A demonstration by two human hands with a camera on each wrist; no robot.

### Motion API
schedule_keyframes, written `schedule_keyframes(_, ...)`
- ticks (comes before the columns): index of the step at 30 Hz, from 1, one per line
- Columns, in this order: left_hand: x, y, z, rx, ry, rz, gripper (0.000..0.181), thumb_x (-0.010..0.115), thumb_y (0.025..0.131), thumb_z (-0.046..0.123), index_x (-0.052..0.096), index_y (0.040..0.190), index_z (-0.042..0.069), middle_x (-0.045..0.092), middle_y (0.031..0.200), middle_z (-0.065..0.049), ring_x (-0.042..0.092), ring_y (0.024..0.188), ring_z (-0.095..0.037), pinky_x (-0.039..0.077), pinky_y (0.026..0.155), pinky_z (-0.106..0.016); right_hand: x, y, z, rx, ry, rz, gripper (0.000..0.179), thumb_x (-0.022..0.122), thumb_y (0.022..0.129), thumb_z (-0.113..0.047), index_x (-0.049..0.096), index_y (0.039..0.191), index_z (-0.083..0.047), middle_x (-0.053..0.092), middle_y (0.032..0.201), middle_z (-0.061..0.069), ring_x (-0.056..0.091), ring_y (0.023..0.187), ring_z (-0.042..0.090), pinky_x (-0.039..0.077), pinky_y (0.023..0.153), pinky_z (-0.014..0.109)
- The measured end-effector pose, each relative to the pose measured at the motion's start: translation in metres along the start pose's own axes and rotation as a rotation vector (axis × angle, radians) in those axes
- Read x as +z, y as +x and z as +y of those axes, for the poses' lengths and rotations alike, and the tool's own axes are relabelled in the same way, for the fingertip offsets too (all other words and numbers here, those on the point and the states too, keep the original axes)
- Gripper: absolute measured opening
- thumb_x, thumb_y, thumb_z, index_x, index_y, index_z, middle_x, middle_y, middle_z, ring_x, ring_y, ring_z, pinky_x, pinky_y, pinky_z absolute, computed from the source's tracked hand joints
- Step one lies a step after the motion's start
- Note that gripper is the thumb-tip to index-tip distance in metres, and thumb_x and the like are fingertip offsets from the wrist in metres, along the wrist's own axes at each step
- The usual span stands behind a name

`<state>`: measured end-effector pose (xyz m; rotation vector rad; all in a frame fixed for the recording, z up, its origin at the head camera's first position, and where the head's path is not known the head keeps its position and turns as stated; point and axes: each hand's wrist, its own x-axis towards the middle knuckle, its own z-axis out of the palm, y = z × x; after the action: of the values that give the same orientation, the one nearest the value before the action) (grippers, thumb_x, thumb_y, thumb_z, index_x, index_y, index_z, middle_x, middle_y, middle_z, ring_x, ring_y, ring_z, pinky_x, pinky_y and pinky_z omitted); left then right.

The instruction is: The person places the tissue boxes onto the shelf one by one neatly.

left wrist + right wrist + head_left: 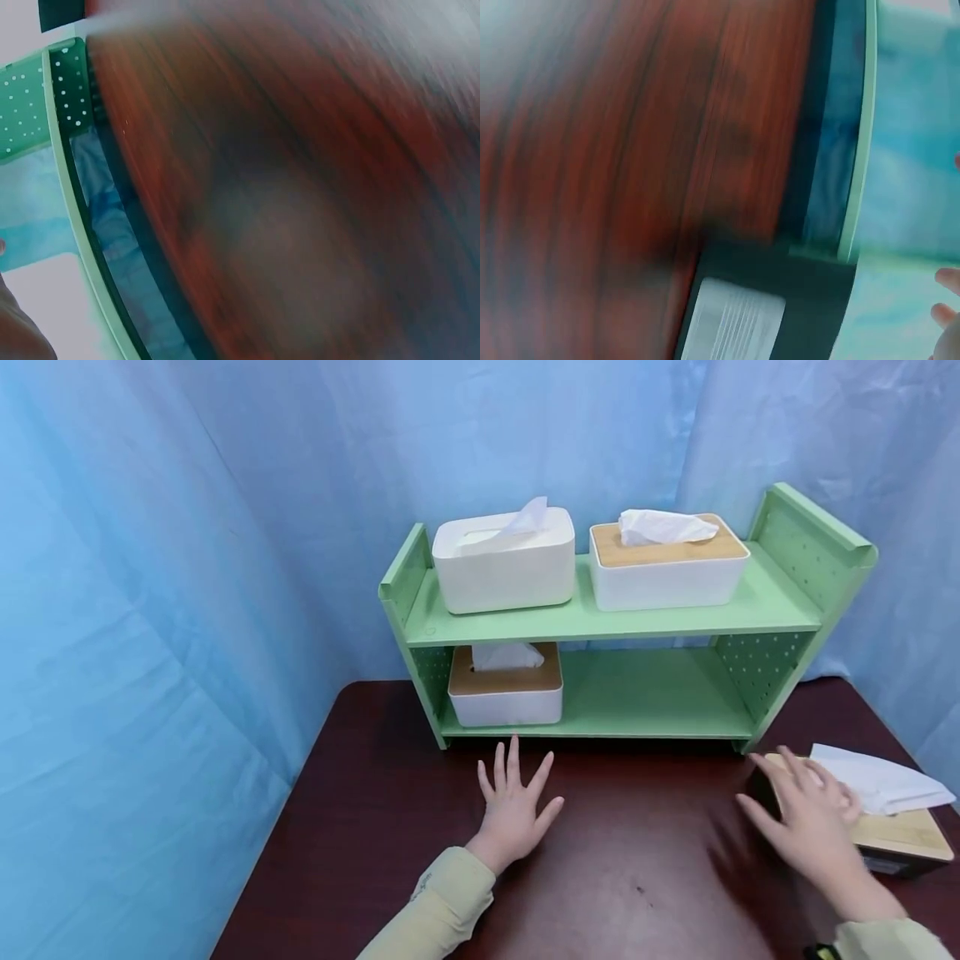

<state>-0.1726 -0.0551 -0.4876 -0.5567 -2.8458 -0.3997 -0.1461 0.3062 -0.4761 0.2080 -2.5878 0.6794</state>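
Note:
My left hand (512, 821) is at the table in front of the green shelf, fingers spread, holding nothing. At the right, my right hand (813, 822) hovers at the left end of a black tissue box (903, 832) with a wooden lid and a white tissue (877, 777) sticking out. Its fingers look loosely extended and overlap the box; whether they touch it I cannot tell. In the right wrist view the black box (810, 292) shows a white barcode label (735, 322), with fingertips (945, 281) at the right edge. Part of the left hand (22, 330) shows in the left wrist view.
A green two-tier shelf (637, 625) stands at the back of the dark red table (637, 893). Its top holds a white tissue box (510, 577) and a wooden-lidded one (671, 583); another wooden-lidded box (506, 708) sits lower left. Blue curtains (247, 568) hang behind.

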Motion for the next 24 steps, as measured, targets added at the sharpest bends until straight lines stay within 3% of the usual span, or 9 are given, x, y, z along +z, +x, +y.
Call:
schedule_keyframes(3,0.002,0.001,0.005,0.000,-0.060,-0.025,0.061,0.042,0.097,0.050,0.024,0.151,0.028,0.002,0.157,-0.021,-0.001,0.144,-0.040,0.009,0.106,-0.066,-0.019,-0.009,0.025,0.078,-0.029,0.038,0.054,0.061,0.088,-0.034,0.048,0.129,-0.001,0.030,0.143,0.035,0.022,0.124,0.059,0.006,0.093,0.074)
schedule_keyframes(9,0.005,0.004,0.016,-0.006,-0.149,-0.083,0.064,0.042,0.097,0.052,0.020,0.152,0.030,-0.005,0.157,-0.020,-0.006,0.144,-0.038,0.007,0.110,-0.062,-0.042,-0.030,0.064,0.327,-0.096,0.035,0.072,0.052,0.091,-0.050,0.040,0.129,0.010,0.010,0.146,0.042,0.007,0.134,0.059,0.003,0.104,0.070)
schedule_keyframes(12,0.004,0.006,0.021,-0.007,-0.160,-0.096,0.065,0.042,0.096,0.052,0.018,0.152,0.030,-0.004,0.157,-0.020,-0.005,0.144,-0.038,0.008,0.111,-0.061,-0.040,-0.036,0.089,0.441,-0.038,0.014,0.081,0.053,0.090,-0.050,0.031,0.138,0.011,0.006,0.148,0.041,0.002,0.140,0.052,0.006,0.110,0.064)
schedule_keyframes(16,0.003,0.007,0.029,-0.006,-0.182,-0.109,0.066,0.043,0.096,0.052,0.017,0.152,0.030,-0.002,0.157,-0.020,-0.003,0.144,-0.039,0.010,0.111,-0.060,-0.023,-0.050,0.142,0.573,0.028,-0.045,0.089,0.061,0.088,-0.043,0.013,0.150,0.001,0.007,0.152,0.033,0.003,0.142,0.046,0.008,0.112,0.059)
schedule_keyframes(19,0.003,0.009,0.035,-0.001,-0.202,-0.120,0.066,0.043,0.096,0.052,0.017,0.152,0.030,-0.002,0.157,-0.021,-0.002,0.144,-0.039,0.011,0.111,-0.060,-0.011,-0.057,0.180,0.592,0.013,-0.080,0.095,0.065,0.085,-0.043,0.010,0.150,0.001,0.008,0.152,0.032,0.007,0.141,0.047,0.012,0.111,0.061)
schedule_keyframes(22,0.002,0.010,0.039,0.005,-0.221,-0.125,0.067,0.043,0.096,0.052,0.016,0.153,0.030,-0.002,0.157,-0.020,-0.002,0.145,-0.038,0.012,0.111,-0.059,-0.011,-0.056,0.190,0.637,-0.060,-0.146,0.101,0.063,0.084,-0.053,0.008,0.149,0.002,0.005,0.153,0.030,-0.001,0.142,0.045,0.008,0.111,0.061)
schedule_keyframes(24,0.001,0.011,0.042,0.005,-0.234,-0.131,0.067,0.043,0.096,0.052,0.015,0.153,0.030,-0.003,0.157,-0.020,-0.003,0.145,-0.038,0.011,0.112,-0.059,-0.014,-0.053,0.184,0.677,-0.115,-0.201,0.103,0.059,0.084,-0.057,0.006,0.149,0.001,0.004,0.152,0.031,-0.002,0.142,0.046,0.009,0.110,0.062)
